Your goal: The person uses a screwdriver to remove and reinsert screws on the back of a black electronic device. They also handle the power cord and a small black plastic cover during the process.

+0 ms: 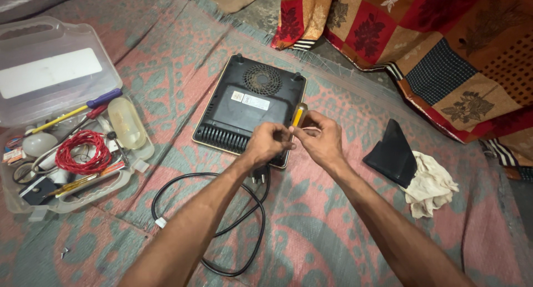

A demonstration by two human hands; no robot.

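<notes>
Head view shows both hands meeting over the near edge of a black cooktop [244, 106] that lies upside down on a patterned mat [344, 220]. Right hand [321, 140] grips a yellow-handled screwdriver [300, 115], held upright; left hand [267, 142] is pinched closed just beside it, on what cannot be told. A black power cord [222, 226] loops on the mat below. An open plastic toolbox [61, 126] sits to the left, and a dark cloth [393, 154] and a pale rag [430, 184] lie to the right.
</notes>
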